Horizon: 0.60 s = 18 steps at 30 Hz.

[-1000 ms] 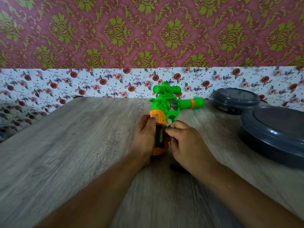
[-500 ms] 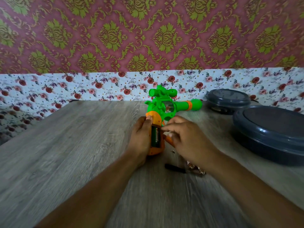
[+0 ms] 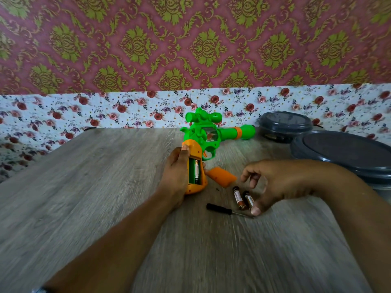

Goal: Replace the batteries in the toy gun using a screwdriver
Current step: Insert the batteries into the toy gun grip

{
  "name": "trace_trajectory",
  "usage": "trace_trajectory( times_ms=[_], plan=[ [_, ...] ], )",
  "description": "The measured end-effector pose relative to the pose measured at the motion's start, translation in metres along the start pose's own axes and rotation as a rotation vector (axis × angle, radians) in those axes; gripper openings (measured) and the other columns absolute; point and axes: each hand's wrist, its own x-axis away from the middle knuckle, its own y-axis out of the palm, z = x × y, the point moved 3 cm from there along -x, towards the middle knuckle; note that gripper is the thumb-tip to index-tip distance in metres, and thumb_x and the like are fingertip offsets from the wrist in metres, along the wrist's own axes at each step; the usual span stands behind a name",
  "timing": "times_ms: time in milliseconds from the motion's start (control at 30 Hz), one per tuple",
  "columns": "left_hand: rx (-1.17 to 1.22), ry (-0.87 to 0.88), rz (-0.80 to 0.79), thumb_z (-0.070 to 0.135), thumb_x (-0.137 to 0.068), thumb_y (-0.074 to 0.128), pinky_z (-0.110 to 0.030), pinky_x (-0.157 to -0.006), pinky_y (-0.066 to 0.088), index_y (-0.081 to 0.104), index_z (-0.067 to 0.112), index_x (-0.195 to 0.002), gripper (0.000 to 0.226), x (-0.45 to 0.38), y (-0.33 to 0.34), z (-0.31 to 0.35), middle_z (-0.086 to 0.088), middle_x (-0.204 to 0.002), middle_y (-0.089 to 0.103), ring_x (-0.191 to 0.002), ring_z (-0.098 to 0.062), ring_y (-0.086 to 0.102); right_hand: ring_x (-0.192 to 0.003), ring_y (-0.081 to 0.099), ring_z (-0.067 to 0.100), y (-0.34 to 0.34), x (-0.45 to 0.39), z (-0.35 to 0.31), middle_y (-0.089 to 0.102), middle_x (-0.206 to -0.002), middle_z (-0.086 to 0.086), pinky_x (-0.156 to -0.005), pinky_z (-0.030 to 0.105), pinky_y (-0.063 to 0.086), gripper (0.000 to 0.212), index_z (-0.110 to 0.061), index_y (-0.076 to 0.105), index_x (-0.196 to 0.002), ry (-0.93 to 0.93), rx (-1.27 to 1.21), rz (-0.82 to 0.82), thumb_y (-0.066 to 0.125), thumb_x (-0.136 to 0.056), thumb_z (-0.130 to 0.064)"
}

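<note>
Already the toy gun (image 3: pixel 208 142) lay on the table (image 3: pixel 88 187) with its grip compartment open, one battery (image 3: pixel 196 171) seated; the left hand (image 3: pixel 176 176) gripped it. The cover (image 3: pixel 221 176), two loose batteries (image 3: pixel 242 197) and screwdriver (image 3: pixel 224 210) lay beside. The right hand (image 3: pixel 275 185) hovered, fingers loosely spread, holding nothing. Filling and closing apparently remained.

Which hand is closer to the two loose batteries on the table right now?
Right. The right hand hovers over the loose batteries, thumb beside them; the left hand grips the toy gun handle, farther left.
</note>
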Motion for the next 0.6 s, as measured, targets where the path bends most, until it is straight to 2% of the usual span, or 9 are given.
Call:
trace_trajectory(
  times_ms=[133, 267, 400, 500, 600],
  plan=[
    [0.004, -0.013, -0.004, 0.032, -0.099, 0.038, -0.053, -0.084, 0.05, 0.053, 0.023, -0.089, 0.02, 0.0, 0.0, -0.001, -0.026, -0.095, 0.061, -0.082, -0.035, 0.062, -0.102, 0.058, 0.017, 0.007, -0.005, 0.002, 0.055, -0.112, -0.004, -0.091, 0.037, 0.05, 0.059, -0.027, 0.051, -0.111, 0.048, 0.031, -0.02, 0.083, -0.061, -0.033],
    [0.015, 0.001, -0.017, 0.032, -0.099, 0.038, -0.044, -0.076, 0.051, 0.054, 0.02, -0.091, 0.022, -0.003, -0.001, -0.003, -0.024, -0.089, 0.062, -0.076, -0.033, 0.062, -0.099, 0.063, 0.023, 0.007, -0.009, 0.007, 0.062, -0.108, 0.001, -0.084, 0.037, 0.051, 0.047, -0.026, 0.055, -0.1, 0.035, -0.013, -0.008, 0.083, -0.062, -0.028],
    [0.008, 0.025, -0.021, 0.031, -0.099, 0.038, -0.035, -0.067, 0.052, 0.055, 0.02, -0.088, 0.022, -0.004, -0.001, -0.004, -0.018, -0.082, 0.064, -0.069, -0.03, 0.062, -0.094, 0.06, 0.015, 0.007, -0.009, 0.005, 0.061, -0.1, -0.003, -0.081, 0.031, 0.05, 0.048, -0.021, 0.062, -0.107, 0.032, 0.016, 0.017, 0.082, -0.064, -0.028],
    [-0.013, 0.047, -0.025, 0.031, -0.098, 0.039, -0.033, -0.062, 0.052, 0.055, 0.02, -0.087, 0.022, -0.005, -0.001, -0.005, -0.017, -0.081, 0.065, -0.068, -0.028, 0.063, -0.084, 0.058, 0.012, 0.0, -0.009, 0.001, 0.061, -0.089, -0.004, -0.077, 0.031, 0.048, 0.043, -0.02, 0.062, -0.102, -0.019, 0.003, 0.18, 0.082, -0.064, -0.027],
    [-0.02, 0.054, -0.02, 0.031, -0.098, 0.039, -0.031, -0.059, 0.052, 0.055, 0.02, -0.088, 0.022, -0.006, -0.002, -0.005, -0.016, -0.08, 0.066, -0.066, -0.027, 0.063, -0.069, 0.06, 0.01, -0.01, -0.007, -0.004, 0.064, -0.081, -0.001, -0.069, 0.032, 0.05, 0.042, -0.019, 0.06, -0.106, -0.135, -0.192, 0.377, 0.079, -0.069, -0.02]
  ],
)
